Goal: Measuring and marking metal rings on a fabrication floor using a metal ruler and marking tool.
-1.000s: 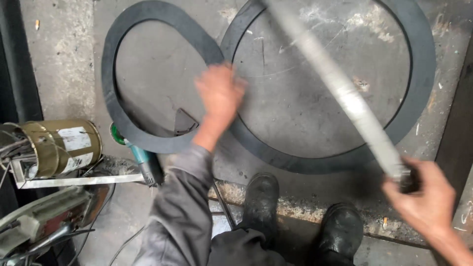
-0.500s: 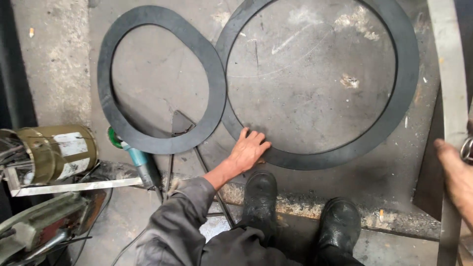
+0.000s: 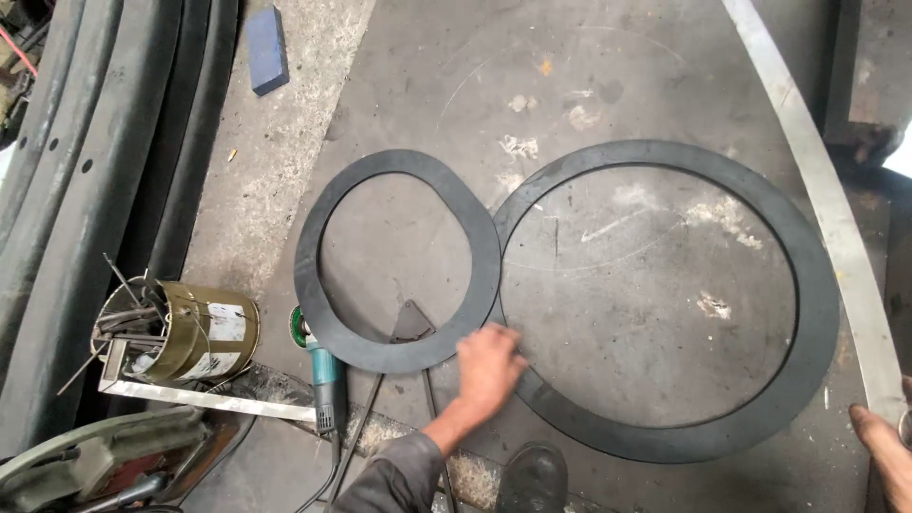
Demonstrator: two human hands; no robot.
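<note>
Two flat black rubber rings lie side by side on the concrete floor, a small ring (image 3: 399, 256) on the left and a large ring (image 3: 665, 294) on the right. My left hand (image 3: 489, 366) rests with bent fingers where the two rings meet, holding nothing. A grey triangular metal piece (image 3: 410, 323) on thin rods lies just left of that hand, over the small ring's near edge. My right hand (image 3: 883, 446) shows only partly at the bottom right corner. It grips the near end of a long flat metal strip (image 3: 817, 190) that runs up past the large ring.
A tin can (image 3: 190, 332) full of rods lies on its side at the left, on a metal angle bar. A green angle grinder (image 3: 318, 366) lies beside it. Thick black rubber bands (image 3: 85, 171) fill the left edge. There is a blue block (image 3: 266, 47) at the top and my shoe (image 3: 532, 475) below.
My left hand has pulled back from the small ring to the junction of the two rings. The metal strip has swung from across the large ring to the right side. The view has shifted back.
</note>
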